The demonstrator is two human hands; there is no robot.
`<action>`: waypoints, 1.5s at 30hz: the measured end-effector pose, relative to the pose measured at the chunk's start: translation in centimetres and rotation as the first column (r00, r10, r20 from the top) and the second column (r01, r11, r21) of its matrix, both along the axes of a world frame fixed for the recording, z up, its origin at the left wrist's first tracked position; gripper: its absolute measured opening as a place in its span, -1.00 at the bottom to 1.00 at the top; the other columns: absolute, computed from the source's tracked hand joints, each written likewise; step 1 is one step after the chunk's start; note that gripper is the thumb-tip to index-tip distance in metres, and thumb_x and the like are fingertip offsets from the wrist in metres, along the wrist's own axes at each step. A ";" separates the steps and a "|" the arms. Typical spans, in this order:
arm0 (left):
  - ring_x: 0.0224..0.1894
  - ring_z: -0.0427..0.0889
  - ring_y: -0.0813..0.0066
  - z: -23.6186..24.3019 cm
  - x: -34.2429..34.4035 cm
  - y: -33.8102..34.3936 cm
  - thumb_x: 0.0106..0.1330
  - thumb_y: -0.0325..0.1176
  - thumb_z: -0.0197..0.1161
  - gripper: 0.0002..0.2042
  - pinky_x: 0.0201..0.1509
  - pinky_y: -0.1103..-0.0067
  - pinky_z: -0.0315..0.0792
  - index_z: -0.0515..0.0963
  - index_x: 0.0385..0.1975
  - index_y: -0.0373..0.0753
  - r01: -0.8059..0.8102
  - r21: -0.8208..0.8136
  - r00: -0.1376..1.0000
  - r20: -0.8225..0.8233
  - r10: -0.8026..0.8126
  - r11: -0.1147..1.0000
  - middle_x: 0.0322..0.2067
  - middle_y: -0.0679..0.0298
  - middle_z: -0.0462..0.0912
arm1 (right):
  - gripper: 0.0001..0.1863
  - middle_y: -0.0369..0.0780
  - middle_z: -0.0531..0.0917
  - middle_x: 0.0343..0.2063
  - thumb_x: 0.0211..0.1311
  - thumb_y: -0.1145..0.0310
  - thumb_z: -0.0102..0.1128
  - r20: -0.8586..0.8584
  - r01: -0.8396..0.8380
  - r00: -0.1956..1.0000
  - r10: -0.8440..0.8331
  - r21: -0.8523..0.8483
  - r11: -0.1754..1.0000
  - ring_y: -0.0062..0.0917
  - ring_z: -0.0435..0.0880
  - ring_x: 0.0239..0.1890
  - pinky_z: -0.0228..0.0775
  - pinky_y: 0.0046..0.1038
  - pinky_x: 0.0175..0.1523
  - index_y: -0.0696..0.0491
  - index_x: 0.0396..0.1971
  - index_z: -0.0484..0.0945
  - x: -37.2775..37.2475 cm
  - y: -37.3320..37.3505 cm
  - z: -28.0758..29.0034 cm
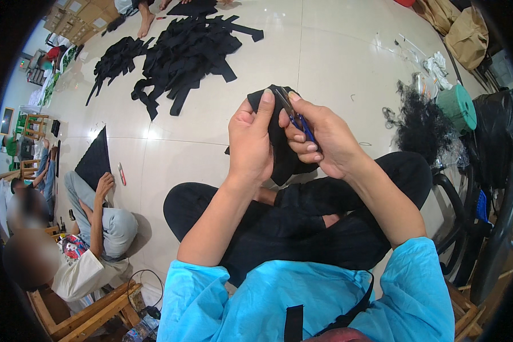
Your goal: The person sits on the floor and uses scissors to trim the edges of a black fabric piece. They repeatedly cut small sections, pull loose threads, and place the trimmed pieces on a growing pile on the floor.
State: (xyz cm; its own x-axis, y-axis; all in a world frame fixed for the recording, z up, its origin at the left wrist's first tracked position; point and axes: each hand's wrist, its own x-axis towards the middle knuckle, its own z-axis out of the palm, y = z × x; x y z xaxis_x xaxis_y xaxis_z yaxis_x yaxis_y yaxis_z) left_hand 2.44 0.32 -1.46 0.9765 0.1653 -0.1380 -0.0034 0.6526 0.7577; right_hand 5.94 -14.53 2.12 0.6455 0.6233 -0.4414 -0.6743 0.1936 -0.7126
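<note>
A piece of black cloth (280,149) hangs in front of my crossed legs. Its top edge is pinched between the thumb and fingers of my left hand (249,139). My right hand (332,135) is closed round a pair of small blue-handled thread snips (305,129), their metal blades pointing up and lying against the cloth's upper edge. Both thumbs are close together at that edge. Whether the blades are apart or together is hard to make out, and any thread between them is too small to see.
On the tiled floor ahead lie a large heap of black cloth strips (194,57) and a smaller pile (117,60). A tangle of black thread (422,122) sits right, by a green cylinder (457,108). At left a seated person (94,245) holds black cloth (97,157) near a red cutter (122,174).
</note>
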 end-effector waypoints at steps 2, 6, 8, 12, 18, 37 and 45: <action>-0.29 0.73 0.54 0.5 0.2 0.0 0.61 -0.25 0.22 -0.78 -0.16 0.57 0.64 0.60 -0.11 -0.31 -0.048 -0.006 0.998 -0.040 0.047 0.999 -0.30 0.25 0.75 | -0.58 -0.44 0.41 -0.59 0.60 -0.02 0.11 0.152 0.107 0.983 -0.102 -0.026 0.994 -0.84 0.18 -0.68 -0.03 -0.70 -0.63 0.07 -0.25 0.57 -0.1 -0.2 0.7; -0.19 0.76 0.49 0.9 0.3 0.4 0.63 -0.29 0.17 -0.79 -0.05 0.50 0.66 0.60 -0.07 -0.33 -0.001 -0.028 1.000 -0.025 0.000 1.000 -0.19 0.20 0.76 | -0.56 -0.38 0.52 -0.54 0.48 -0.02 0.31 0.859 0.544 0.507 -0.068 -0.257 0.799 -0.73 0.44 -0.53 0.28 -0.59 -0.45 0.14 -0.19 0.66 1.0 0.2 -0.8; -0.18 0.75 0.49 1.5 0.1 0.2 0.63 -0.30 0.13 -0.79 -0.02 0.49 0.66 0.59 -0.09 -0.32 0.034 -0.071 0.999 -0.005 -0.034 0.997 -0.19 0.22 0.75 | -0.61 -0.40 0.57 -0.49 0.37 0.06 0.46 0.846 0.479 0.533 0.004 -0.306 0.823 -0.72 0.46 -0.41 0.31 -0.55 -0.30 0.14 -0.21 0.69 1.8 -0.2 -1.5; -0.07 0.76 0.42 -0.3 0.2 0.9 0.61 -0.15 0.12 -0.70 0.17 0.45 0.61 0.62 -0.06 -0.28 0.059 -0.070 0.998 -0.001 -0.059 0.996 -0.21 0.22 0.77 | -0.74 -0.43 0.59 -0.47 0.35 0.23 0.47 0.597 0.211 0.802 -0.023 -0.247 0.946 -0.74 0.45 -0.40 0.29 -0.58 -0.26 0.13 -0.26 0.70 2.1 -0.5 -1.9; -0.19 0.78 0.39 -0.6 1.6 3.2 0.54 -0.09 0.23 -0.67 -0.05 0.44 0.72 0.58 -0.11 -0.31 0.291 -0.273 0.906 -0.230 -0.356 0.917 -0.22 0.18 0.74 | -0.84 -0.37 0.65 -0.44 0.34 0.39 0.45 0.736 0.192 0.677 0.020 -0.203 0.960 -0.70 0.54 -0.33 0.41 -0.55 -0.16 0.17 -0.24 0.71 1.8 -0.7 -1.9; -0.28 0.81 0.36 -3.1 2.4 5.3 0.48 -0.33 0.30 -0.81 -0.18 0.45 0.74 0.67 -0.15 -0.36 0.388 -0.276 0.838 -0.291 -0.461 0.879 -0.27 0.13 0.80 | -0.85 -0.19 0.71 -0.36 0.12 0.64 0.48 0.832 -0.539 0.227 0.505 -0.325 0.777 -0.43 0.76 -0.27 0.62 -0.42 -0.12 0.24 -0.31 0.69 -0.4 -1.4 0.9; -0.24 0.82 0.37 -2.7 2.4 4.4 0.56 -0.28 0.19 -0.75 -0.13 0.45 0.75 0.67 -0.13 -0.37 0.403 -0.221 0.857 -0.249 -0.451 0.888 -0.25 0.15 0.80 | -0.83 -0.22 0.75 -0.37 0.20 0.42 0.51 0.749 -0.757 0.043 0.661 -0.407 0.511 -0.42 0.77 -0.34 0.57 -0.41 -0.25 0.18 -0.28 0.72 -2.2 -0.6 2.1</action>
